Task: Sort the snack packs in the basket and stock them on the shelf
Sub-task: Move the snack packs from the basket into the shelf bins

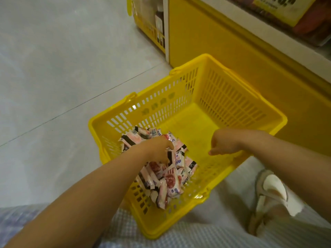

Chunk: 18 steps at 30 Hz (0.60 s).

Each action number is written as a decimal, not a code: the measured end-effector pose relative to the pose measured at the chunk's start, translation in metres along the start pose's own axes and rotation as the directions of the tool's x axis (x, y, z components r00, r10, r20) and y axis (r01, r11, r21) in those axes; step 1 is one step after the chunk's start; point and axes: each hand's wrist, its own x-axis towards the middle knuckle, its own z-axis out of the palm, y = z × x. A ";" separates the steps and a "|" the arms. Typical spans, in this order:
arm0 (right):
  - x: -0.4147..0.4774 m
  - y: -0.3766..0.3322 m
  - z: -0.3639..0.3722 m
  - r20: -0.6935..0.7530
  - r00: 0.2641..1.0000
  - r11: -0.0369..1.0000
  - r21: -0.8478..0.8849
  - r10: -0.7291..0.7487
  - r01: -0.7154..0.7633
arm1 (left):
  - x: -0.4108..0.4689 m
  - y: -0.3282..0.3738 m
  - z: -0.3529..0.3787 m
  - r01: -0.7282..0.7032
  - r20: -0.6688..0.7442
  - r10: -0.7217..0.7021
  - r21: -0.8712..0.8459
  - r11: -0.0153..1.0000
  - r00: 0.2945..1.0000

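Snack packs [166, 178] lie heaped in the near left end of a yellow plastic basket [232, 97] on the pale tiled floor [53, 68]. The left hand [157, 149] reaches down into the heap, its forearm stretched forward and its fingers curled round a few packs. The right hand [223, 142] hovers over the basket's bare bottom with its wrist bent and fingers tucked under; whether it holds anything cannot be told. The packs are small glossy pouches, white and pink with black bands, a round red picture and barcodes; their print is too small to read. The basket has slotted walls and a smooth rim. Just behind it stands the yellow shelf base [206, 33], with a yellow price tag [279, 8] whose dark digits are cropped.
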 end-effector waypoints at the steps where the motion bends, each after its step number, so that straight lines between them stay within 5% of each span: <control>1: 0.007 -0.008 0.001 -0.019 1.000 1.000 0.012 -0.023 0.024 | 0.003 -0.003 0.002 0.012 0.007 -0.012 -0.003 1.000 1.000; 6: 0.048 -0.047 0.013 -0.023 0.994 0.972 0.205 -0.111 0.113 | 0.024 -0.010 0.014 0.059 0.065 -0.062 0.048 0.997 0.996; 11: 0.082 -0.065 0.035 0.069 0.996 0.887 0.462 -0.053 0.015 | 0.031 -0.010 0.017 0.069 0.104 -0.084 0.138 0.988 0.991; 18: 0.089 -0.064 0.033 0.064 0.998 0.788 0.615 -0.008 -0.033 | 0.026 -0.021 0.002 0.014 0.074 0.000 -0.193 0.981 0.997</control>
